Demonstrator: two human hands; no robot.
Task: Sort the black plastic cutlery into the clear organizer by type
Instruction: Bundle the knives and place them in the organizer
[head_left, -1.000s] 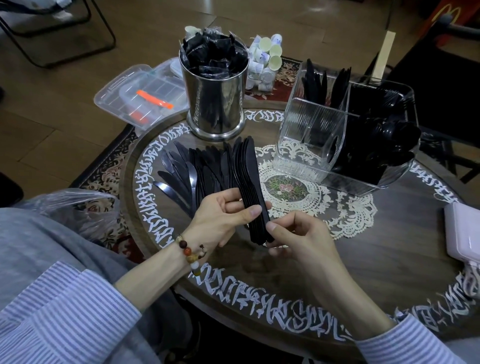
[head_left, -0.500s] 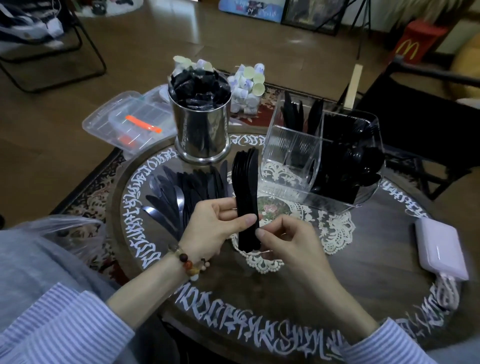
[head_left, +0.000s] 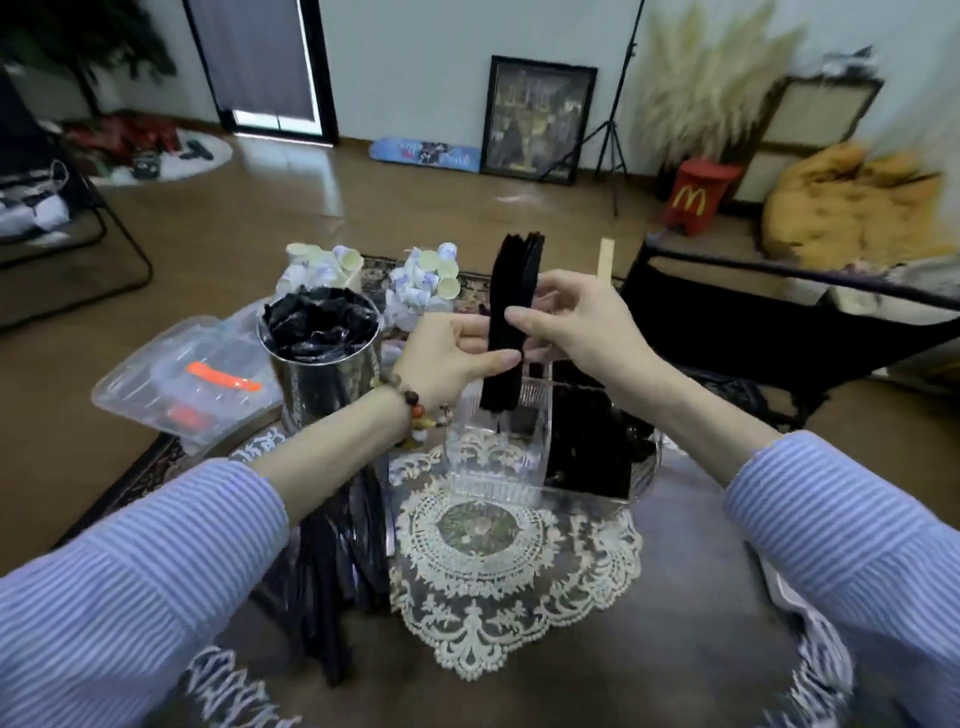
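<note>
Both hands, left hand (head_left: 449, 353) and right hand (head_left: 574, 317), pinch a stack of black plastic knives (head_left: 511, 322) upright above the clear plastic organizer (head_left: 496, 457). Its right compartment holds black cutlery, maybe spoons (head_left: 592, 452).

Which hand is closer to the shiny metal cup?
Left. The left hand is just beside the metal cup, holding the black cutlery; the right hand is on the bundle's far side.

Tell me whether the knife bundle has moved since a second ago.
Yes. The knife bundle has risen off the table and now stands upright above the clear organizer.
</note>
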